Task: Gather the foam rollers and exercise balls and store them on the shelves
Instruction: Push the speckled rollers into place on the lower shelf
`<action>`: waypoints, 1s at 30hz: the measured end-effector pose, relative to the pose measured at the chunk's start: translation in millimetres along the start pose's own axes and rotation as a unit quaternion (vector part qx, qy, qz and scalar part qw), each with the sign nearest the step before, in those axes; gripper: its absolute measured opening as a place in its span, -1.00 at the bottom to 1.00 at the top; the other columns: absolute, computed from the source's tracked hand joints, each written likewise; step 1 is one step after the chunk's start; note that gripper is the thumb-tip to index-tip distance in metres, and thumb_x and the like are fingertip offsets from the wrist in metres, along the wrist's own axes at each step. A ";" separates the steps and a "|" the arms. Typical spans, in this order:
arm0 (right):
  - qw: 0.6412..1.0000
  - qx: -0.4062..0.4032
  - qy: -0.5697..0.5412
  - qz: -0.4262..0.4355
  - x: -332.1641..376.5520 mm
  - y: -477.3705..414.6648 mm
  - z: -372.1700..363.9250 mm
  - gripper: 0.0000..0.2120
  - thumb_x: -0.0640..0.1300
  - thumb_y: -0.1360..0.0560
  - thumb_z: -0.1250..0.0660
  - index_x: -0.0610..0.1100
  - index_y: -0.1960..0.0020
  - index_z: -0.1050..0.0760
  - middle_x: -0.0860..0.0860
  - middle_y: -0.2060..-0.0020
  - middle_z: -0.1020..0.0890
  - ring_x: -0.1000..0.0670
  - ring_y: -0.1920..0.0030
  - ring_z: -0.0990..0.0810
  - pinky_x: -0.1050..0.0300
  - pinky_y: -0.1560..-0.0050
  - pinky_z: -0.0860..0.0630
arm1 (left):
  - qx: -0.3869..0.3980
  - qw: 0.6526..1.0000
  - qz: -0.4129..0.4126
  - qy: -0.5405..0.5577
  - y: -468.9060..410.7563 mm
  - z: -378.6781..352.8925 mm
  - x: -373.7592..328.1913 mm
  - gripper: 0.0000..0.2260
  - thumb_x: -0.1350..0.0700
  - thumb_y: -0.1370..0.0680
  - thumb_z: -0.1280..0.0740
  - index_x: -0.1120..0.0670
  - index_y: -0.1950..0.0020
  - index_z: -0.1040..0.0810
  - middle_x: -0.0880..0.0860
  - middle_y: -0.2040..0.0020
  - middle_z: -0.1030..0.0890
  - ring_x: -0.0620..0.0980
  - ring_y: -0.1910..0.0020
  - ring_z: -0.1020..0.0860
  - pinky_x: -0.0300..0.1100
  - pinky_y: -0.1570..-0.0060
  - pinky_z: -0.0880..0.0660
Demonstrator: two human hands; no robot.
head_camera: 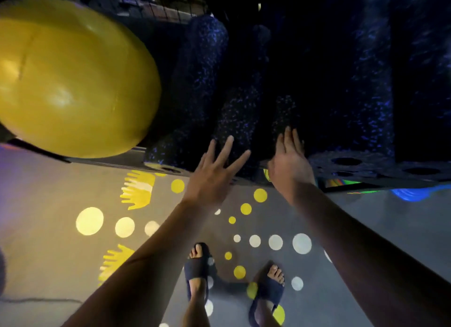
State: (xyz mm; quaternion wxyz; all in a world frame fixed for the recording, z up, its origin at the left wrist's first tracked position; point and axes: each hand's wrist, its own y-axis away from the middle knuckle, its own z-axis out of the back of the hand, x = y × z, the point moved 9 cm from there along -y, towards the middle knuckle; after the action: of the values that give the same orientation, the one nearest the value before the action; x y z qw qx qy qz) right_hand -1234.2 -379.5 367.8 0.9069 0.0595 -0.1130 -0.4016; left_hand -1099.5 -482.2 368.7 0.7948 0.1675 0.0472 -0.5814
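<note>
Occupying the whole lower half of the view, the grey floor (pixel 48 265) is lying open to the left and right of the person, and yellow and white light spots (pixel 89 221) are falling across it. The front edge of the shelf (pixel 102 159) is running slantwise across the middle, from mid-left down toward the right, and is marking the boundary between floor and storage. The yellow exercise ball (pixel 68 82) is sitting on the shelf at the far left, its lower curve reaching the front edge. Just right of the ball, dark, blue-speckled foam rollers (pixel 202 82) are lying side by side on the same shelf, pointing away from the viewer. Further right, round roller ends (pixel 346 161) with centre holes are facing outward at the edge. The space above them is showing too dark to resolve.

Both bare forearms are reaching forward over the floor. The left hand (pixel 212 177) is hovering at the shelf edge with fingers (pixel 228 146) straight and fanned wide, holding nothing. The right hand (pixel 290 165) is stretching out beside it, fingers straight and close together, its fingertips (pixel 288 133) overlapping a roller's surface. It is gripping nothing, and contact cannot be confirmed. Two feet in dark sandals (pixel 197 268) are standing on the floor below the hands.
</note>
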 end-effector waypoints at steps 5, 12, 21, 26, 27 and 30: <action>0.998 -0.010 -0.063 -0.027 -0.5 -3.1 11.5 -0.43 -0.25 -0.51 -0.27 -0.38 -0.49 -0.33 -0.27 -0.53 -0.28 -0.20 -0.58 -0.19 -0.11 -0.54 -0.26 | 0.031 0.999 0.025 0.000 -34.7 12.1 14.5 -0.23 0.16 -0.65 -0.25 -0.27 -0.61 0.21 0.05 -0.65 0.25 0.29 -0.62 0.06 0.06 -0.25 -0.52; 0.993 -0.025 -0.101 -0.051 -3.3 -5.7 2.7 -0.44 -0.28 -0.39 -0.34 -0.40 -0.37 -0.46 -0.32 -0.45 -0.40 -0.28 -0.50 -0.34 -0.14 -0.52 -0.23 | 0.042 0.997 0.057 0.001 -67.0 17.5 18.2 -0.16 0.32 -0.60 -0.24 -0.25 -0.62 0.18 0.08 -0.65 0.20 0.32 -0.60 -0.05 0.02 -0.22 -0.55; 0.995 0.073 0.001 -0.068 7.1 -6.9 -6.0 -0.36 -0.25 -0.61 -0.16 -0.29 -0.62 -0.01 -0.19 -0.62 0.07 -0.15 -0.63 0.12 -0.05 -0.59 0.11 | 0.121 0.991 0.039 0.042 -67.0 20.2 27.5 -0.14 0.02 -0.57 -0.41 -0.29 -0.61 0.15 0.01 -0.66 0.17 0.22 -0.62 0.01 0.14 -0.48 -0.28; 0.987 0.093 -0.070 -0.113 7.3 3.2 16.9 -0.33 -0.25 -0.54 -0.24 -0.26 -0.61 -0.10 -0.13 -0.63 -0.05 -0.08 -0.63 0.02 0.06 -0.60 0.03 | -0.119 0.989 0.073 0.051 -12.5 90.3 78.2 -0.27 -0.24 -0.48 -0.40 -0.11 -0.59 -0.22 0.12 -0.42 -0.42 0.19 -0.47 -0.30 0.12 -0.45 -0.27; 0.987 0.067 -0.092 -0.114 9.5 11.1 27.4 -0.39 -0.26 -0.53 -0.24 -0.29 -0.56 -0.22 -0.16 -0.59 -0.19 -0.11 -0.61 -0.11 0.05 -0.58 -0.08 | -0.141 0.977 0.148 0.062 6.7 97.0 99.9 -0.26 -0.30 -0.43 -0.42 -0.06 -0.53 -0.30 0.14 -0.31 -0.44 0.23 -0.34 -0.37 0.10 -0.34 -0.36; 0.986 -0.009 -0.142 -0.090 23.6 46.4 52.8 -0.51 -0.26 -0.47 -0.26 -0.38 -0.39 -0.46 -0.29 -0.39 -0.48 -0.27 -0.45 -0.43 -0.03 -0.45 -0.31 | -0.038 0.908 0.387 0.155 55.3 66.8 146.4 0.05 -0.39 -0.19 -0.54 0.07 -0.51 -0.22 0.23 -0.32 -0.35 0.31 -0.27 -0.38 0.16 -0.22 -0.42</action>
State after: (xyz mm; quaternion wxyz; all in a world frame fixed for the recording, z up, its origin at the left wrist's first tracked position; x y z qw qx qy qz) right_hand -1199.0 -366.8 431.8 0.8425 0.0036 -0.2309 -0.4868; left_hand -1008.8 -621.9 403.7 0.9459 0.2302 0.1235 -0.1925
